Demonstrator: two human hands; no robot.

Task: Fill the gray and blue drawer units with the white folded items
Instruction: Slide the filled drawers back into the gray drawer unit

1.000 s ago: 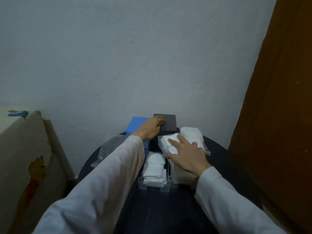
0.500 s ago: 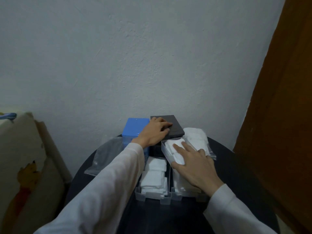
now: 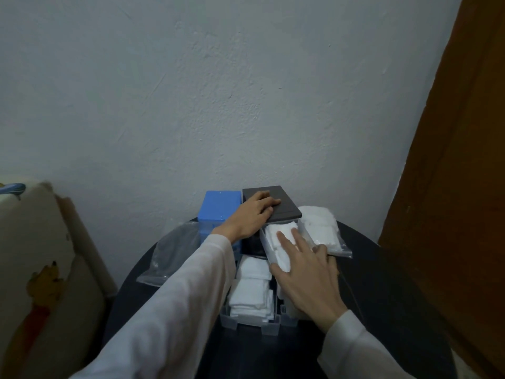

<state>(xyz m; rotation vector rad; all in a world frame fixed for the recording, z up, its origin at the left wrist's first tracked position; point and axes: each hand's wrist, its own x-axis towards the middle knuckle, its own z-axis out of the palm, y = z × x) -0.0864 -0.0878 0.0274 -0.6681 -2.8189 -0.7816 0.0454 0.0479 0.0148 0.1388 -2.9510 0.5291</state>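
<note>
I look down from a head camera at a small round dark table [image 3: 382,272] set against a pale wall. At its back edge stand two drawer units side by side: a blue drawer unit [image 3: 218,207] on the left and a gray drawer unit [image 3: 287,203] on the right. My left hand [image 3: 252,217] rests palm down on the gray unit's top, fingers laid flat and holding nothing. My right hand [image 3: 308,277] is spread wide, fingers straight, pressing down on white folded items [image 3: 278,236] in a clear drawer [image 3: 263,237] pulled out from the gray unit. In front of it, a second clear drawer [image 3: 229,318] sits open nearer me, also filled with white folded items. To the right of the gray unit lies a clear bag [image 3: 319,228] of more white folded pieces. To the left of the blue unit lies a flat, see-through bag [image 3: 169,255]. Both arms wear white sleeves.
</note>
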